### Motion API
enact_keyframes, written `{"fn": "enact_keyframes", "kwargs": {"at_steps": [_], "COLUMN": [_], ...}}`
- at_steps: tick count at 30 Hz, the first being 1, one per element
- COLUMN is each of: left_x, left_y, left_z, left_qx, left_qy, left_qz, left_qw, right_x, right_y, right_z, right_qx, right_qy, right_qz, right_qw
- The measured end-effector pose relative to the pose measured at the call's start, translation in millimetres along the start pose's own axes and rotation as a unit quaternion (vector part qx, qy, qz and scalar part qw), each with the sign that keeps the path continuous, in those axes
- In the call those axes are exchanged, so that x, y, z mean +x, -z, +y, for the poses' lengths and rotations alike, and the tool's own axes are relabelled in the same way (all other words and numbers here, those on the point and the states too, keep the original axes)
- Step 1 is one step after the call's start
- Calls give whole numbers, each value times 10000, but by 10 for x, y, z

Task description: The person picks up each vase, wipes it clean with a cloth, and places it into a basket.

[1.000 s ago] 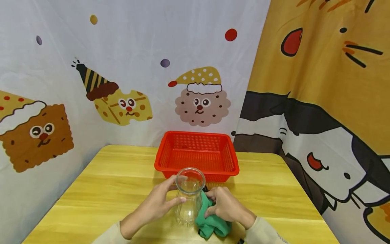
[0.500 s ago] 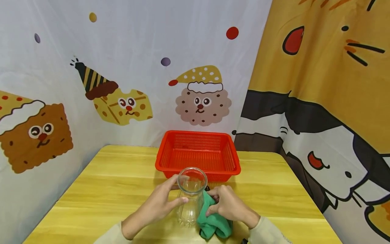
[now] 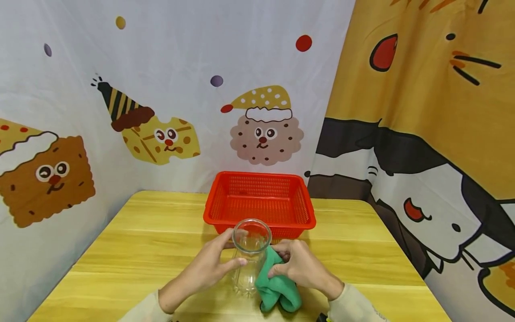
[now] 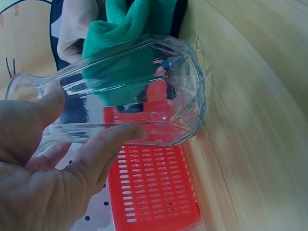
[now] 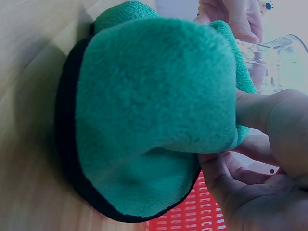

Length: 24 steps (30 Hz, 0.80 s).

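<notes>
A clear glass vase point(image 3: 246, 273) with a flared rim stands upright on the table, its ribbed base close to the wood in the left wrist view. My left hand point(image 3: 213, 264) grips it around the upper side, thumb on the near face. Bunched against the vase's right side is a green cloth point(image 3: 277, 286) with a dark edge. My right hand point(image 3: 299, 268) pinches this cloth between thumb and fingers, and its lower folds hang down toward the table. In the right wrist view the cloth point(image 5: 154, 91) covers most of the work, partly hiding the vase.
A red plastic basket point(image 3: 257, 228) with slotted walls sits right behind the vase. The wooden table point(image 3: 153, 250) stretches out on both sides. A small black object point(image 3: 322, 318) lies at the front edge by the right sleeve. Printed curtains point(image 3: 169, 53) close off the back.
My right hand has shifted slightly up and regathered the green cloth, which now hangs a bit differently. The left hand keeps its grip on the vase, which stays nearly in place.
</notes>
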<state>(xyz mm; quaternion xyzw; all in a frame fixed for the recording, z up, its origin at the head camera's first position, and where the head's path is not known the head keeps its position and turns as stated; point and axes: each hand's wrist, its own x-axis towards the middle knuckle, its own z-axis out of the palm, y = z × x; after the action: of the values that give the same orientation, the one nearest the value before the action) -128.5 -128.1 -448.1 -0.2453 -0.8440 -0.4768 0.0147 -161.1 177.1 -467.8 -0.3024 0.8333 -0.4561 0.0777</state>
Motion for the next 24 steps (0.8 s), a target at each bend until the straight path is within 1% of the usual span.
{"fn": "enact_keyframes", "kwargs": {"at_steps": [8,14,20,24], "left_x": [11,12,14,12], "left_y": [3,2,12,8], "left_z": [-34,-36,-36,-46], "left_qx": [18,89,129,144], "left_qy": [-156,-219,-141,-184], "left_qz": [-63,-49,-28,-14], "left_qw": [9999,9997,9998,9997], "right_x": [5,12,36,38], "right_y": [7,7,12,13], "right_z": [-76,-136,-186,-195], "right_qx": [93,322,455,608], "right_qy": [99,262,338,335], "right_qz": [404,693,849,909], "right_qw": [9991,9967,9948,9934]}}
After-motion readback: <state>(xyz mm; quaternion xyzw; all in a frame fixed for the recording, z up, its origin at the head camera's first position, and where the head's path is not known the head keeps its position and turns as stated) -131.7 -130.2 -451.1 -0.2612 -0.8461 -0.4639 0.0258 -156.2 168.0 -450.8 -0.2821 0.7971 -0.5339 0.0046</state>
